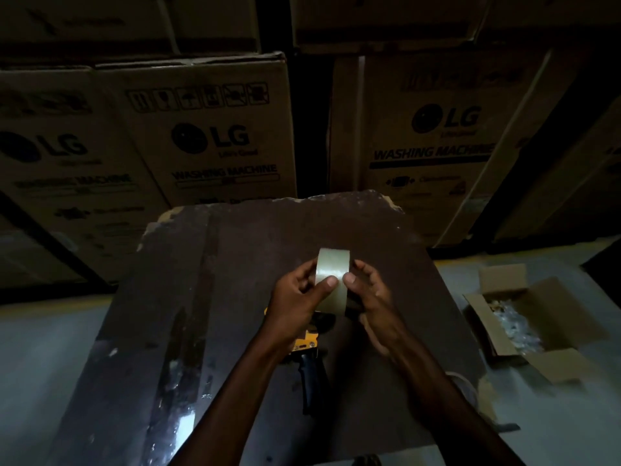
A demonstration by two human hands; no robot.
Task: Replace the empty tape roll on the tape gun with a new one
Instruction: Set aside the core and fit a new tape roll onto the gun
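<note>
Pale translucent tape roll is being gripped by both hands' fingers, thumbs seeking its end; next, mounting on the yellow-black tape gun at 6 o'clock.

Pale clear tape roll; yellow-black tape gun; dark brown table; tan cartons.

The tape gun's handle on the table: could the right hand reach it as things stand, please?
Probably not yet: the right hand and left hand both grip the tape roll. The tape gun lies uncovered just below them.
</note>
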